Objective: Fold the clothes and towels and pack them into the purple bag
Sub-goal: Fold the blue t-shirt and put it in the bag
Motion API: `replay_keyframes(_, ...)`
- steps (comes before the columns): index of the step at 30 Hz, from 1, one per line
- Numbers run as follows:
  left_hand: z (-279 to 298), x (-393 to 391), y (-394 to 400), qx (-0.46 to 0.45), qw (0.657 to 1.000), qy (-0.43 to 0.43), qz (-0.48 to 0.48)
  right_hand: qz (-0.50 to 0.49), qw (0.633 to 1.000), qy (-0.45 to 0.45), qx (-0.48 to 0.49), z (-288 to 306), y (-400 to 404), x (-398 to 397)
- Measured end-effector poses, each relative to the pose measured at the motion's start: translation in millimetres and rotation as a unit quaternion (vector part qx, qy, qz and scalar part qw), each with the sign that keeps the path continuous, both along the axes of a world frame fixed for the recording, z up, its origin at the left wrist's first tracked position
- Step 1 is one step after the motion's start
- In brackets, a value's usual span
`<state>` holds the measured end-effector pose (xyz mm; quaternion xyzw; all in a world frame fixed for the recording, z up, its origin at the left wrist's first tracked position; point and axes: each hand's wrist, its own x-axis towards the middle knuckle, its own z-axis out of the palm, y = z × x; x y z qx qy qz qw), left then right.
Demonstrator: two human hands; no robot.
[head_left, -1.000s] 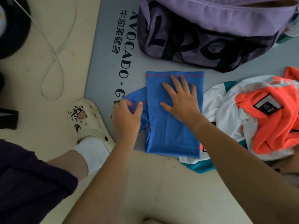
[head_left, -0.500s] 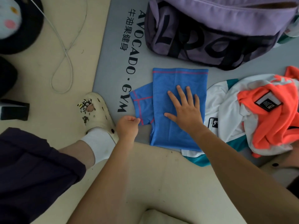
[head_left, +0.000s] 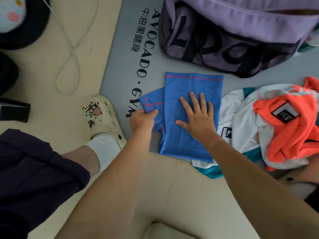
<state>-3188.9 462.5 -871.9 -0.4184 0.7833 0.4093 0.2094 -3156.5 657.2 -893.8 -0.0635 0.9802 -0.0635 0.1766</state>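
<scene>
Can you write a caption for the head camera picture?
Right hand flattens blue shirt; left hand pinches its sleeve.

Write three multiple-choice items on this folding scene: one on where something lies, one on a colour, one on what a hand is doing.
1. Where is the purple bag relative to the blue shirt?
A. beyond it, farther from the person
B. under it
C. left of the shoe

2. What colour is the garment on top of the white shirt?
A. yellow
B. orange
C. black

3. What is the left hand doing?
A. lying flat on the floor
B. reaching into the bag
C. pinching the blue sleeve

Answers: 1 A, the bag sits past the shirt's far edge. 2 B, the orange garment lies crumpled there. 3 C, thumb and fingers close on the sleeve's edge while the right hand presses flat.
</scene>
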Motion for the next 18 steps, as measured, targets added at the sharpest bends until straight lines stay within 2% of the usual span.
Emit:
replay_keyframes(4, 6.9, 1.5, -5.0, 0.037, 0.994, 0.103, -0.018, 0.005, 1.0, -0.015, -0.002, 3.2, 1.0, -0.8)
replay_keyframes(6, 11.7, 1.7, -6.5, 0.044, 0.991, 0.118, -0.051, 0.012, 0.999, -0.034, 0.008, 8.8, -1.0, -3.4)
replay_keyframes(9, 19.3, -2.4, -5.6, -0.02, 0.979, 0.124, -0.159, 0.036, 0.999, -0.009, 0.01, 21.0, -3.8, -8.3)
replay_keyframes(11, 27.6, -4.9, 1.7, -0.079, 0.952, 0.159, -0.25, -0.005, 0.997, 0.042, -0.072, 27.9, -2.5, -7.5)
replay_keyframes(12, 31.4, -5.8, 7.8, -0.091, 0.934, 0.182, -0.292, -0.073, 0.985, 0.037, -0.15, 29.8, -1.0, -7.0)
replay_keyframes(13, 35.3, -6.2, 15.2, -0.09, 0.918, 0.199, -0.332, -0.167, 0.955, -0.003, -0.245, 33.2, 0.5, -7.9)
replay_keyframes(14, 38.6, -6.3, 23.1, -0.071, 0.906, 0.203, -0.364, -0.269, 0.897, -0.061, -0.345, 37.5, 0.8, -9.8)
replay_keyframes(15, 41.7, -6.0, 30.6, -0.034, 0.903, 0.193, -0.383, -0.358, 0.822, -0.112, -0.428, 40.1, 0.4, -12.1)
replay_keyframes(16, 43.3, -5.6, 36.0, 0.019, 0.909, 0.169, -0.38, -0.423, 0.756, -0.146, -0.478, 41.2, 0.5, -13.3)
replay_keyframes(17, 43.5, -5.1, 39.3, 0.075, 0.921, 0.141, -0.356, -0.457, 0.72, -0.165, -0.497, 40.4, 1.6, -13.6)
replay_keyframes(18, 41.4, -4.3, 39.7, 0.113, 0.931, 0.12, -0.325, -0.467, 0.713, -0.173, -0.494, 39.1, 3.0, -13.2)
